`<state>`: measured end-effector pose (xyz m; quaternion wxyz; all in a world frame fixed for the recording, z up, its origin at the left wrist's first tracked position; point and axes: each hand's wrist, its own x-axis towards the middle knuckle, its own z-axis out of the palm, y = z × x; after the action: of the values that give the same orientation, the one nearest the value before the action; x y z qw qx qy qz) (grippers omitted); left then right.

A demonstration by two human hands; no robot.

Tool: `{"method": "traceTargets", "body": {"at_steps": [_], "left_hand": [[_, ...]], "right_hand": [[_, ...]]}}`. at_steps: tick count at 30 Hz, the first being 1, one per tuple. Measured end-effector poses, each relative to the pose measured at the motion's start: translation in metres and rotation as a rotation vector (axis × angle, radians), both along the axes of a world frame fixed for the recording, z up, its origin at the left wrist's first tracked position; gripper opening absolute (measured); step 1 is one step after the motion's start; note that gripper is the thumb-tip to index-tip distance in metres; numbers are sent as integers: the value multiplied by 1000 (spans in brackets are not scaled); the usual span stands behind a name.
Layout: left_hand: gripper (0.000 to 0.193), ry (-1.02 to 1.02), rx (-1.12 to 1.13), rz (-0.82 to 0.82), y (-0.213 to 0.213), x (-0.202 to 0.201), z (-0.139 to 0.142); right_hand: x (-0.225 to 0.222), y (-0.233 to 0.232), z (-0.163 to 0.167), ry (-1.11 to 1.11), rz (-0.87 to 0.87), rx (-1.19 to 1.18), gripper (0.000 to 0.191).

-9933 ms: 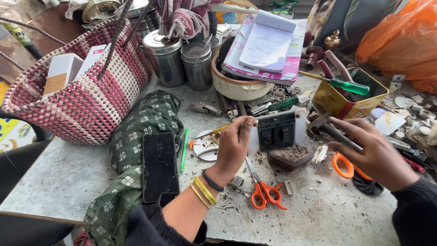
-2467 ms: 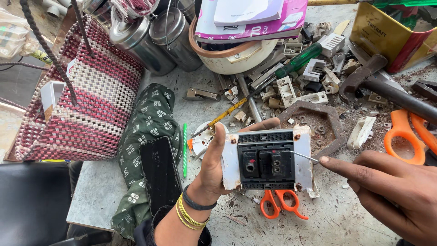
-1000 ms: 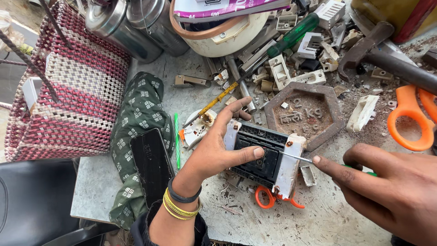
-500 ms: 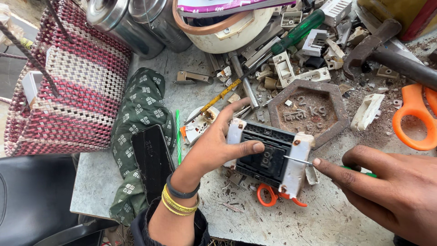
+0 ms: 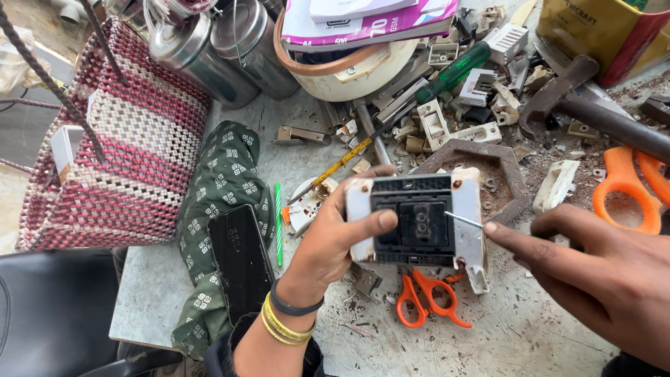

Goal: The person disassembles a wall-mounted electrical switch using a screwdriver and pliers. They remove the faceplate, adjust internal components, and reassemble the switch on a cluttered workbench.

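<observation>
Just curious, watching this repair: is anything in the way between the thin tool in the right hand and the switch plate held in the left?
Nothing visible. The thin metal tool in the right hand already reaches the switch plate, which the left hand holds above the table.

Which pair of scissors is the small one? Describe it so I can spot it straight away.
Start at the white switch plate with the black centre, held up by the left hand above the grey worktop. Directly beneath its lower edge lie the small orange-handled scissors. Unlike the larger orange scissors at the right edge, their handles point towards the person.
</observation>
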<state>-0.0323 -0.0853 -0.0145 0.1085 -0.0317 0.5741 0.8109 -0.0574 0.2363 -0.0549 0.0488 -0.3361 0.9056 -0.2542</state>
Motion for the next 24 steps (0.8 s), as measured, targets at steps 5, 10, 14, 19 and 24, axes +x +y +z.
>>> {"method": "traceTargets", "body": {"at_steps": [5,10,14,19,24], "left_hand": [[79,136,-160,73,1,-1,-7],[71,207,-219,44,7,3,-9],[68,266,-306,38,10,7,-9],[63,271,-318,97,4,0,-12],[62,241,-329,56,5,-6,-16]], "right_hand": [[-2,3,-2,21,58,-115,63],[5,9,-15,86,49,-115,57],[12,17,-25,81,48,-160,55],[9,26,-28,82,51,-202,56],[8,27,-27,132,130,-192,57]]}}
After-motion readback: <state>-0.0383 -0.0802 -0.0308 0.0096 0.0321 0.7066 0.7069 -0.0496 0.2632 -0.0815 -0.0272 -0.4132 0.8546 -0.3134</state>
